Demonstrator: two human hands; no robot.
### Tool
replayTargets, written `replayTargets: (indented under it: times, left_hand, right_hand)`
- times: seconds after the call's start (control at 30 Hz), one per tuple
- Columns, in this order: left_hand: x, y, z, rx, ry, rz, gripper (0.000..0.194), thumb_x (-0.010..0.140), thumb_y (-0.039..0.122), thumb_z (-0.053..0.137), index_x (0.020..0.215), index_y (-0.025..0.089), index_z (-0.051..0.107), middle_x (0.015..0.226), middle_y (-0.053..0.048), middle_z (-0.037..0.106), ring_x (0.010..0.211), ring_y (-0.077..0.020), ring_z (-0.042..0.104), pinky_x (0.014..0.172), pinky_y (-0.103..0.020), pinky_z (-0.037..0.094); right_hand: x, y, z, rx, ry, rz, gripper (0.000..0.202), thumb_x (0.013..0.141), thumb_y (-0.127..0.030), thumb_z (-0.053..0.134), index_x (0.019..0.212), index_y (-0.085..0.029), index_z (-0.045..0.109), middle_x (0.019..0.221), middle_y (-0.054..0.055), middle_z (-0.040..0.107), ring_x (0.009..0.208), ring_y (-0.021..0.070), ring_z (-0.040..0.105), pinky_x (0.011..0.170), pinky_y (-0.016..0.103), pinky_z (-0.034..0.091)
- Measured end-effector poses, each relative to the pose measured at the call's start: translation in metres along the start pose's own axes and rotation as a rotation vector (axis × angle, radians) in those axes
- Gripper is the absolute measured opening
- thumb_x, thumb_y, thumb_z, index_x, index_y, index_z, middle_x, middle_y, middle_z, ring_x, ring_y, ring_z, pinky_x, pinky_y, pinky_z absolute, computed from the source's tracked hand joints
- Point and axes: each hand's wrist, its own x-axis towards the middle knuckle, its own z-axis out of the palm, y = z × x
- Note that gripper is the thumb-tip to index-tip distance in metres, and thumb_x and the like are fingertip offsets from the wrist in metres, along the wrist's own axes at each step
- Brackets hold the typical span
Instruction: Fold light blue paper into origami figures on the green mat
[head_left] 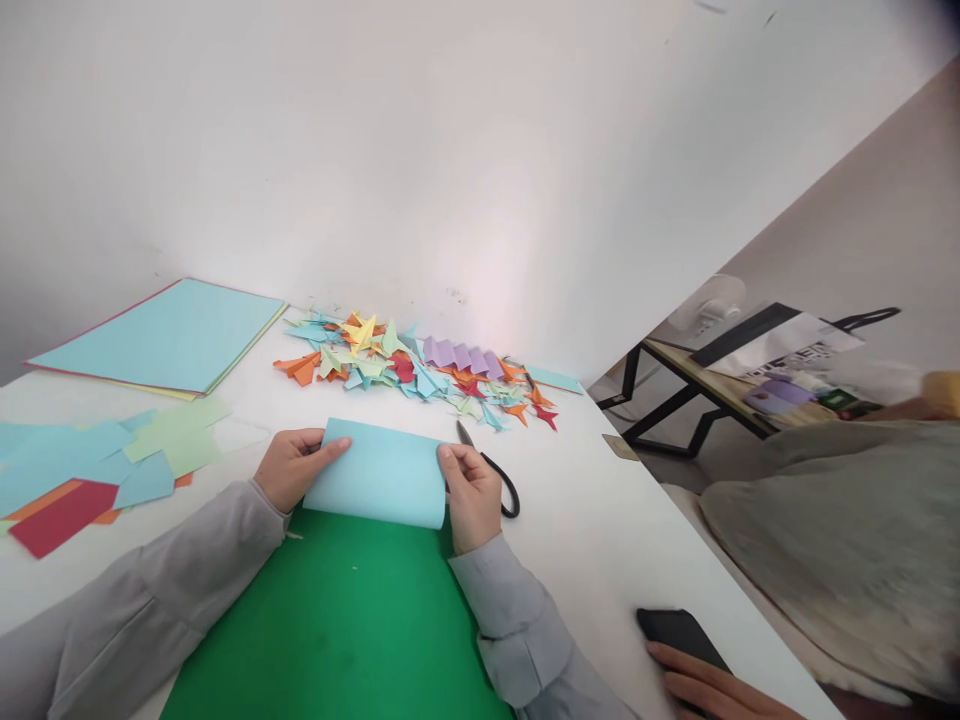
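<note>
A light blue sheet of paper [379, 475] is held up between my two hands, its lower part curving over. My left hand [296, 468] pinches its left edge, thumb on top. On the right edge, my right hand [472, 492] grips it with the thumb in front and fingers behind. Beneath the paper lies a green mat [337, 620]. Scissors [501, 482] with black handles rest on the white table just beyond my right hand, partly hidden by it.
Folded paper shapes [367, 355] lie along the wall. Large colored sheets [161, 335] are at the back left, cut pieces [67, 515] in front of them. Another person's hand [712, 685] touches a black phone-like object [679, 632] at right. Beyond stands a low table [697, 375].
</note>
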Motion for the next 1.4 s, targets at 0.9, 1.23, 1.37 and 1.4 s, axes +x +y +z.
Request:
replayTargets:
  times: [0.9, 1.23, 1.37, 1.4]
  left_hand:
    - [0.004, -0.008, 0.000, -0.070, -0.031, 0.027, 0.035, 0.050, 0.044, 0.075, 0.058, 0.011, 0.066, 0.050, 0.001, 0.057, 0.043, -0.0072, 0.043, 0.041, -0.019, 0.032]
    - [0.005, -0.011, -0.002, -0.042, -0.032, 0.033, 0.037, 0.052, 0.046, 0.073, 0.060, 0.010, 0.066, 0.053, 0.000, 0.058, 0.046, -0.0080, 0.044, 0.043, -0.021, 0.034]
    - [0.005, -0.011, -0.002, -0.031, -0.036, 0.044, 0.036, 0.053, 0.046, 0.072, 0.060, 0.011, 0.066, 0.053, 0.000, 0.057, 0.046, -0.0084, 0.044, 0.043, -0.021, 0.034]
    - [0.005, -0.012, -0.002, -0.027, -0.036, 0.046, 0.036, 0.053, 0.046, 0.072, 0.061, 0.011, 0.066, 0.053, 0.000, 0.056, 0.046, -0.0084, 0.043, 0.043, -0.021, 0.033]
  right_hand:
    - [0.001, 0.005, -0.004, -0.066, 0.015, -0.043, 0.038, 0.065, -0.051, 0.065, 0.070, -0.014, 0.063, 0.051, -0.005, 0.045, 0.048, 0.0076, 0.031, 0.044, 0.021, 0.026]
    - [0.002, 0.006, -0.005, -0.075, 0.007, -0.064, 0.037, 0.066, -0.051, 0.065, 0.070, -0.014, 0.063, 0.053, -0.004, 0.048, 0.050, 0.0086, 0.035, 0.047, 0.022, 0.028]
    - [0.001, 0.006, -0.005, -0.072, 0.013, -0.068, 0.037, 0.065, -0.051, 0.065, 0.069, -0.014, 0.063, 0.052, -0.004, 0.047, 0.050, 0.0084, 0.034, 0.046, 0.022, 0.028]
    - [0.001, 0.006, -0.005, -0.068, 0.013, -0.068, 0.037, 0.065, -0.051, 0.065, 0.069, -0.014, 0.063, 0.052, -0.004, 0.047, 0.049, 0.0083, 0.034, 0.046, 0.022, 0.027]
